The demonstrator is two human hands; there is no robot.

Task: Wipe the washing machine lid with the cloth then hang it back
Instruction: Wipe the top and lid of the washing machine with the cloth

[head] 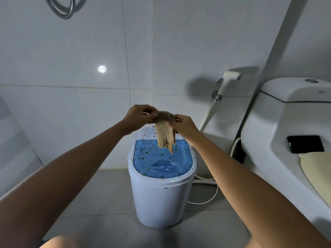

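Up in the air, the cloth (pixel 164 131) hangs between both hands, a tan ribbed rag bunched at its top edge and trailing down in a loose, frayed strip. Its lower end dangles just above the rear part of the lid (pixel 162 159), and whether it touches cannot be told from this angle. The left hand (pixel 138 116) pinches the cloth's top left corner with thumb and fingers closed on it; the right hand (pixel 182 125) grips the top right part the same way, fingers curled shut around the fabric. Both arms reach forward from the bottom corners. The lid is translucent blue, rounded at the front, and speckled all over with small green and brownish bits; a shallow moulded dip shows near its front. It sits closed on the washer (pixel 161 199), a small white tub standing on the grey tiled floor (pixel 100 194) near the white tiled wall (pixel 71 68). A white control strip behind the lid carries similar specks. To the right stands a toilet (pixel 279 122) with a black phone (pixel 305 144) lying on its ledge beside a pale yellow mat (pixel 318 169). A bidet sprayer (pixel 228 81) hangs on the wall between washer and toilet, its white hose running down to the floor. A metal shower hose (pixel 60 9) loops at the top left.
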